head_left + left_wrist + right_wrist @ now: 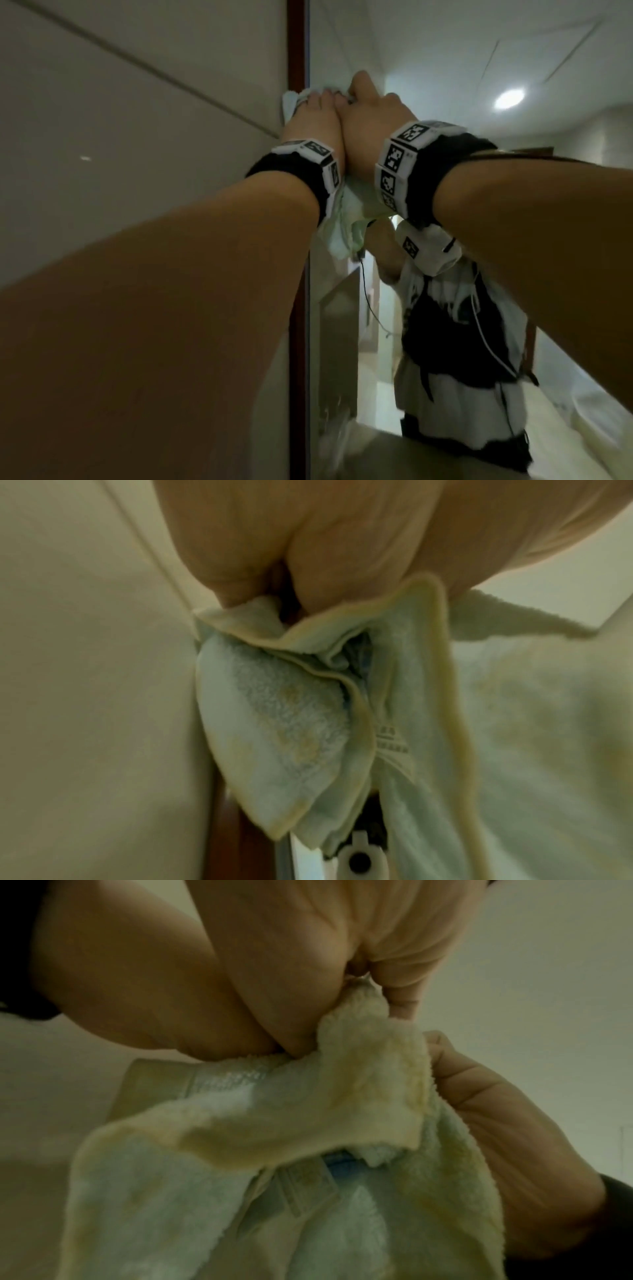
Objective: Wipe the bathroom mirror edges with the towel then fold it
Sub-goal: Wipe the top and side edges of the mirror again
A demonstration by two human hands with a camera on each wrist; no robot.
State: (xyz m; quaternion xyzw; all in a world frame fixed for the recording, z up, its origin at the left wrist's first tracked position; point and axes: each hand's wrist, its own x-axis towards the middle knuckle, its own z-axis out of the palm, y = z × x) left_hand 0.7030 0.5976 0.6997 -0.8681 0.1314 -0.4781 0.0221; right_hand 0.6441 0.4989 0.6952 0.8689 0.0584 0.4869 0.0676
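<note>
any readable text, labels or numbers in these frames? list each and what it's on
No text can be read.
Towel: woven or stitched lettering near its hem at, too blurred to read.
Wristband on the left hand: black-and-white square marker codes, no words.
Wristband on the right hand: the same marker codes, no words.
Mirror and its frame: no text visible.

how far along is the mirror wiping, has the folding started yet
Done: cannot tell which edges are already wiped. In hand: left hand and right hand press the bunched towel against the mirror beside its left frame, high up. Left: any unwiped edges, then folding; the towel hangs crumpled.
</note>
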